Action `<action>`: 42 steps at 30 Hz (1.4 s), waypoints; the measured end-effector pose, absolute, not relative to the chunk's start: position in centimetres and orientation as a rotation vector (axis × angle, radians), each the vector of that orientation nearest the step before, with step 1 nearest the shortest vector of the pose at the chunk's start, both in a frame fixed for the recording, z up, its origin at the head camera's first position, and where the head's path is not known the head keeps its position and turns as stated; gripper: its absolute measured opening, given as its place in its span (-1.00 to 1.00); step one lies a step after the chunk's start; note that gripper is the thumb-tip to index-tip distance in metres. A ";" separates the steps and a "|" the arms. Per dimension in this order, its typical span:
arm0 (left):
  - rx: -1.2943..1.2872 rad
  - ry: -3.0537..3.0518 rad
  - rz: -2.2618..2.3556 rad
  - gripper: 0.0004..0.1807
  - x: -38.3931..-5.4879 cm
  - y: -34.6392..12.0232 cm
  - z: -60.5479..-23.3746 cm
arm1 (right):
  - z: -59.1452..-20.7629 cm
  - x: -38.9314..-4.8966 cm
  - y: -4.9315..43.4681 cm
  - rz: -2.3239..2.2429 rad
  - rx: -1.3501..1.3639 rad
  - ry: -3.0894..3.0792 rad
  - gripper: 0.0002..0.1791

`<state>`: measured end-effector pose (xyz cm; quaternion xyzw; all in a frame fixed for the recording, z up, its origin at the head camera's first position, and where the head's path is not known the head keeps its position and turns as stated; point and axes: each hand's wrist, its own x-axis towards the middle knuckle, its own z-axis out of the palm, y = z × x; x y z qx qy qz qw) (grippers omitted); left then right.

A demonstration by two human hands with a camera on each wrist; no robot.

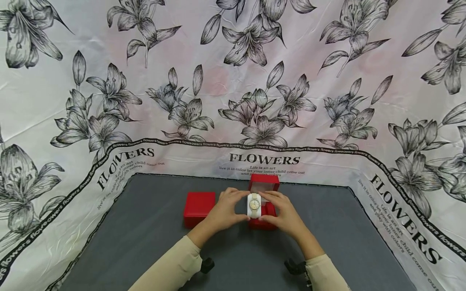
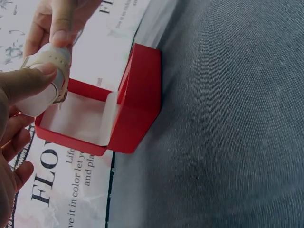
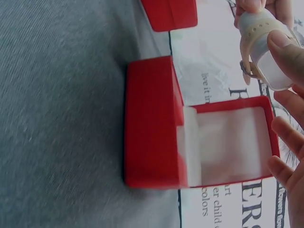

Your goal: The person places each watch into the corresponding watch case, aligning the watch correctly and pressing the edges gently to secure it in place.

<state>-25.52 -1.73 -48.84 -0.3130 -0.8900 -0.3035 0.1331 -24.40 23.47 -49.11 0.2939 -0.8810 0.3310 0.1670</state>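
A wristwatch [image 1: 254, 205] with a pale cream strap is wrapped round a white cushion [image 1: 249, 198]. My left hand [image 1: 223, 210] pinches its left side between thumb and fingers, and my right hand [image 1: 285, 214] grips the right side the same way. In the right wrist view, the strap [image 3: 260, 31] shows a row of holes, with its buckle hanging beneath. Both hands hold the watch above an open red box [image 1: 268, 223]. The box's lid [image 1: 264, 179] stands raised at the back, its pale lining [image 3: 230, 147] facing forward.
Left of the open box sits a second red box [image 1: 199, 207], closed, close by my left hand. Both boxes stand on a dark grey cloth [image 1: 153, 242]. A white floral sheet [image 1: 204, 121] with printed lettering surrounds the cloth and rises behind it.
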 end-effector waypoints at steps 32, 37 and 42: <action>-0.746 -2.768 -0.949 -0.17 -27.4 2.6 -52.1 | -51.7 -25.9 26.7 0.972 0.625 -2.762 -0.18; -0.746 -2.785 -0.936 -0.19 -27.5 2.8 -52.6 | -52.3 -26.3 27.0 0.982 0.631 -2.791 -0.18; -0.744 -2.802 -0.923 -0.21 -27.8 3.0 -52.9 | -52.6 -26.6 27.2 0.993 0.623 -2.809 -0.18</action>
